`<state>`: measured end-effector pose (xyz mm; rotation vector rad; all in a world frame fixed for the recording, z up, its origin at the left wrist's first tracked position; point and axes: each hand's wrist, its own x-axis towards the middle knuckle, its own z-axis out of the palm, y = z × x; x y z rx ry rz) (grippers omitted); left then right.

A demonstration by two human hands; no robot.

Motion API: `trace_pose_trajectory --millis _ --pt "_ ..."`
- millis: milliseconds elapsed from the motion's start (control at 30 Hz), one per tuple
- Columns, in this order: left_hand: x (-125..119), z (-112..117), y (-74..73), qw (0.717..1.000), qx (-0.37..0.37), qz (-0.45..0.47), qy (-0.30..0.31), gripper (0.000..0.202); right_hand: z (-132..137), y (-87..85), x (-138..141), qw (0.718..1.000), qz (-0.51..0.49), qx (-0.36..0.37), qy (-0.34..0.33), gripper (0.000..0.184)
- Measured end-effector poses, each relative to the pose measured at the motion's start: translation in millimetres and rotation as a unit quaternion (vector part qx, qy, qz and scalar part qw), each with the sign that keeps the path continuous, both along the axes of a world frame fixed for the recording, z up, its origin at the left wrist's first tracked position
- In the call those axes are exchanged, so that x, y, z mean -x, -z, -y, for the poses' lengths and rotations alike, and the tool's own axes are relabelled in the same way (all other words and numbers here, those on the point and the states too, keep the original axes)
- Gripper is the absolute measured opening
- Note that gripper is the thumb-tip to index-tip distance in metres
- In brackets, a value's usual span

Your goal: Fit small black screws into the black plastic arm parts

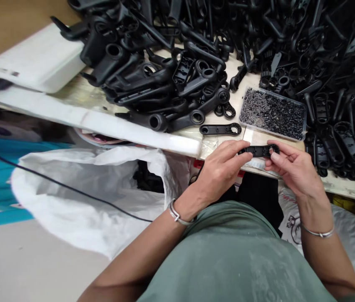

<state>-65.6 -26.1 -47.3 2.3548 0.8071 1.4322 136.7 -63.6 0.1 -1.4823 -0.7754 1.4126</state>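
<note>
Between both hands, just above the table's front edge, I hold a flat black plastic arm piece [259,151] with a ring at its right end. My left hand [224,165] pinches its left end between thumb and fingers. The ring end is gripped by my right hand [293,167], thumb on top; anything small under those fingertips is hidden. A similar black plastic piece [219,129] lies on the table just beyond my left hand. Behind my right hand sits a clear box [273,112] full of tiny dark parts.
Heaped black plastic parts [164,84] cover the back of the table, and more [337,142] stand at the right. A white box [39,58] with a cable [54,180] is at the far left. Below the edge hangs a white sack [86,201] with black parts inside.
</note>
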Motion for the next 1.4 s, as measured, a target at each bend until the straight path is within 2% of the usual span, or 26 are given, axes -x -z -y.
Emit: trace_pose_trajectory --millis 133,233,533,633,733,800,833,900,1000,1100,1167,1233,1333,1400 --pt "3.8 -2.5 -2.3 1.000 0.005 -0.002 0.024 0.015 -2.4 -4.8 -10.8 0.996 0.025 0.015 -0.090 0.049" --pt "6.0 -3.8 -3.9 0.999 0.019 -0.006 0.036 0.016 -4.2 -7.4 -17.2 0.991 0.032 0.027 -0.125 0.049" --pt "6.8 -7.0 -1.8 0.999 0.014 -0.009 0.035 0.015 -2.0 -6.1 -14.8 0.991 0.059 0.032 -0.112 0.060" --pt "9.6 -12.1 -1.6 0.999 0.016 -0.041 0.015 0.017 2.3 -9.2 -20.2 0.986 0.123 0.023 -0.112 0.063" --pt "12.8 -17.8 -2.2 0.995 0.015 -0.095 0.011 0.020 2.4 -13.1 -29.3 0.968 0.228 -0.001 -0.107 0.053" --pt "14.1 -20.5 -4.5 0.992 0.011 -0.121 0.016 0.018 -3.4 -15.6 -33.4 0.942 0.321 -0.030 -0.095 0.040" --pt "14.3 -21.5 -6.4 0.992 0.007 -0.126 0.019 0.016 -8.4 -16.8 -34.1 0.920 0.377 -0.052 -0.088 0.033" --pt "13.9 -23.8 -12.3 0.991 0.000 -0.130 0.019 0.012 -22.3 -18.9 -32.6 0.858 0.497 -0.102 -0.080 0.023" --pt "11.3 -31.2 -24.0 0.989 -0.016 -0.148 0.010 0.014 -47.6 -19.8 -24.7 0.758 0.629 -0.140 -0.107 0.021" --pt "5.3 -46.1 -34.0 0.980 -0.026 -0.197 -0.023 0.020 -69.9 -16.2 -16.1 0.696 0.692 -0.122 -0.146 0.025" --pt "-1.4 -58.6 -37.4 0.971 -0.020 -0.235 -0.044 0.025 -80.1 -12.0 -12.8 0.674 0.712 -0.112 -0.161 0.024" --pt "-10.2 -70.5 -38.0 0.963 -0.007 -0.263 -0.054 0.028 -86.3 -8.4 -11.5 0.664 0.720 -0.102 -0.173 0.023" --pt "-24.5 -83.1 -37.5 0.958 -0.001 -0.281 -0.053 0.032 -89.2 -7.3 -11.5 0.655 0.728 -0.091 -0.181 0.024" --pt "-32.5 -87.6 -38.0 0.958 0.000 -0.283 -0.051 0.032 -88.3 -9.4 -12.4 0.663 0.721 -0.089 -0.181 0.023"
